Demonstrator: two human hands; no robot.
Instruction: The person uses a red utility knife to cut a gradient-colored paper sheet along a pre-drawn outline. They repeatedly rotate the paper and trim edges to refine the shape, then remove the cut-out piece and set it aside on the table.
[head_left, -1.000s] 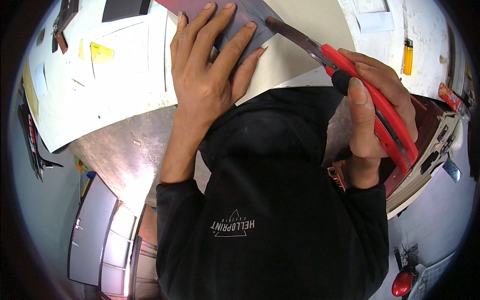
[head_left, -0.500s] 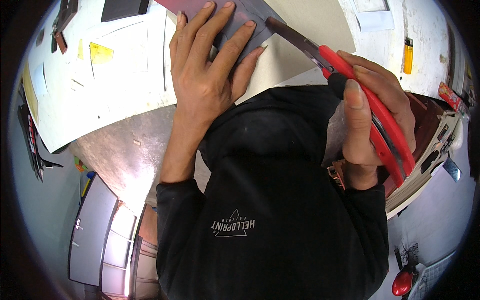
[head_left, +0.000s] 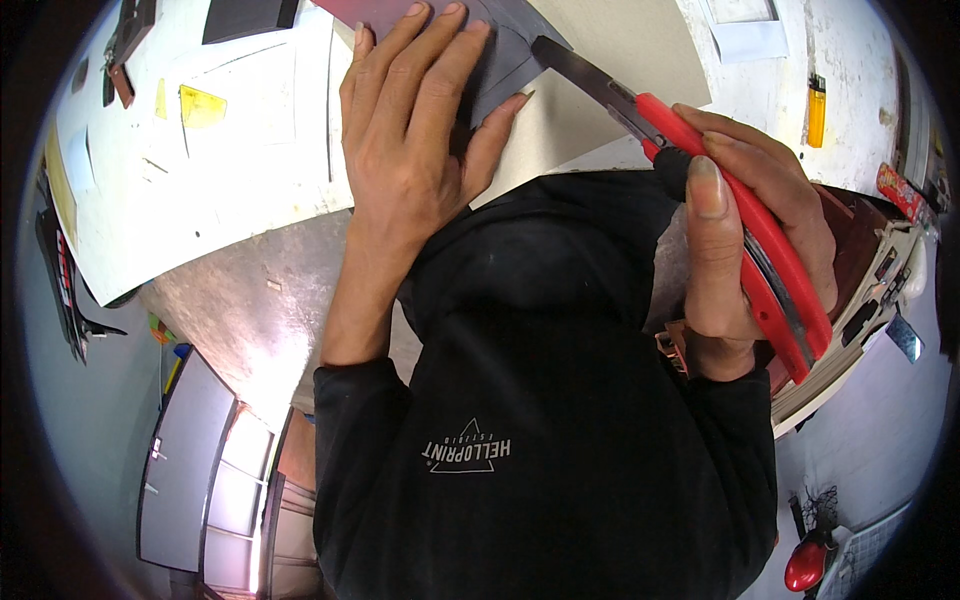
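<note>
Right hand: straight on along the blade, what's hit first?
Likely the dark grey sheet; the tip of the red cutter in the right hand is over it, touching or just above: depth unclear. Beyond, the left hand lies close to that line.

Sheet lay on card, card on table, left hand atop sheet. Knife sat in right hand, tip over sheet's right side. Lighter lay right of card.

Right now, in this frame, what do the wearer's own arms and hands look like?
The left hand and right hand wear no gloves; no ring or watch shows. Plain black sleeves belong to a black top with a pale triangular chest print.
</note>
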